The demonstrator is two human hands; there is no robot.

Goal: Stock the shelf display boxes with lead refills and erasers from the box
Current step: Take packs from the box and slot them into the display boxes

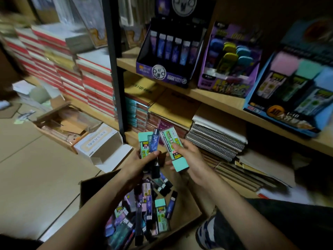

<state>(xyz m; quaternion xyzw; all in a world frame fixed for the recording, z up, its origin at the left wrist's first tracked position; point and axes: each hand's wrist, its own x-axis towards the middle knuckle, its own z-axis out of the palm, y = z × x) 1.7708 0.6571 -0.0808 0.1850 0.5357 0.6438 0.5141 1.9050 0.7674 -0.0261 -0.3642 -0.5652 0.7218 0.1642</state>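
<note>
My left hand [144, 162] grips a bunch of lead refill cases [150, 141], one mint-capped and one dark blue. In my right hand [189, 159] is a single mint-capped refill case [172, 146], held tilted beside the bunch. Both hands hover above an open cardboard box [187, 208] on the floor, filled with several loose refill cases [158, 212]. On the shelf above stand a black-purple display box [162, 69] with dark refills, a purple display box [227, 82] with coloured erasers, and a blue display box [281, 109] with pastel-capped refills.
A black shelf post [115, 65] rises left of the displays. Spiral notebooks [216, 139] and stacked books fill the lower shelf. Red-and-white book stacks [75, 73] stand left. An open white carton [102, 147] and a brown carton [61, 123] lie on the cardboard-covered floor.
</note>
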